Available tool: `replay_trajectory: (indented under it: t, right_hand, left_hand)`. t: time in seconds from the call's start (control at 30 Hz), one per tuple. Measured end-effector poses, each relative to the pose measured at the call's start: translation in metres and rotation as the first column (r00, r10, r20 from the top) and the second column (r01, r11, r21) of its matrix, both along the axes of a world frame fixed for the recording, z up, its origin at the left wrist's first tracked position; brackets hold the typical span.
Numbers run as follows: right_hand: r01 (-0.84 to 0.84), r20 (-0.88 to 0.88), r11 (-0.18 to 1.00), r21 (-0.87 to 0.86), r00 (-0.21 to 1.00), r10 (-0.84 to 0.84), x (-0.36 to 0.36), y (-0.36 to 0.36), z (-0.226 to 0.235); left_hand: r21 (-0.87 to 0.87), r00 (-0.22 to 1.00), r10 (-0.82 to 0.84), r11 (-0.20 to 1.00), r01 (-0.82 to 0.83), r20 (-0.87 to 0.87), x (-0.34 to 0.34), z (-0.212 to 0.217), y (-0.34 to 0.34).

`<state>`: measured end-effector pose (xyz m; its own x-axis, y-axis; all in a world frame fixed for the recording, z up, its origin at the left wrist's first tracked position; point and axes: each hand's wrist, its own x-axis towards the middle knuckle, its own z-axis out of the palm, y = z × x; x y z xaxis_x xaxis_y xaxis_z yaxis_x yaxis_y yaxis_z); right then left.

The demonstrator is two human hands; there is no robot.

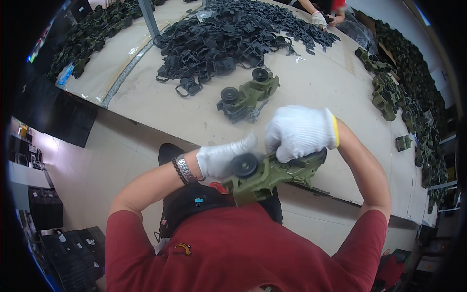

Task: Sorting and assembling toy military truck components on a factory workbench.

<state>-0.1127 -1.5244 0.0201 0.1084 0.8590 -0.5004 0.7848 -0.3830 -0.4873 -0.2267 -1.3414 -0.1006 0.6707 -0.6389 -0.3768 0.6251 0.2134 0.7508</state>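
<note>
A green toy military vehicle point(275, 176) with a black wheel point(244, 165) is held in front of my body, over the table's near edge. My left hand point(224, 156), in a white glove and a little blurred, grips it at the wheel end, thumb raised; its other fingers are mostly hidden behind the toy. My right hand point(300, 134), gloved in white with a yellow cuff, is closed over the top of the same vehicle, fingers curled against it. Whether a small part is also inside that hand cannot be seen. Just beyond lies a second green toy vehicle point(250, 96) with black wheels, tilted on the table.
A large heap of dark grey plastic parts point(219, 41) covers the far middle of the table point(160, 109). Green toy vehicles point(386, 97) line the right side, more lie far left. A metal post point(149, 19) rises at the left. Another person's gloved hand point(318, 19) works at the far edge.
</note>
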Motion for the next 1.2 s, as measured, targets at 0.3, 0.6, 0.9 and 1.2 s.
replay_trajectory:
  t: [0.3,0.6,0.9,1.2]
  right_hand:
    - [0.085,0.355,0.692,0.717,0.81,-0.467,0.15,0.087,-0.03]
    - [0.01,0.716,0.856,0.517,0.544,-0.438,0.237,0.102,-0.122]
    - [0.087,0.468,0.534,0.841,0.375,-0.8,0.155,-0.059,-0.133]
    - [0.555,0.176,0.444,0.704,0.469,-0.865,0.055,-0.135,-0.176]
  left_hand:
    - [-0.605,0.994,-0.1,0.794,0.059,-0.033,-0.026,-0.034,0.004]
    - [-0.381,0.878,0.478,0.806,-0.453,-0.032,-0.059,-0.009,0.039]
    - [-0.419,0.799,0.592,0.702,-0.576,-0.104,-0.043,-0.012,0.03]
    - [-0.37,0.736,0.677,0.685,-0.628,0.005,-0.021,-0.001,-0.013]
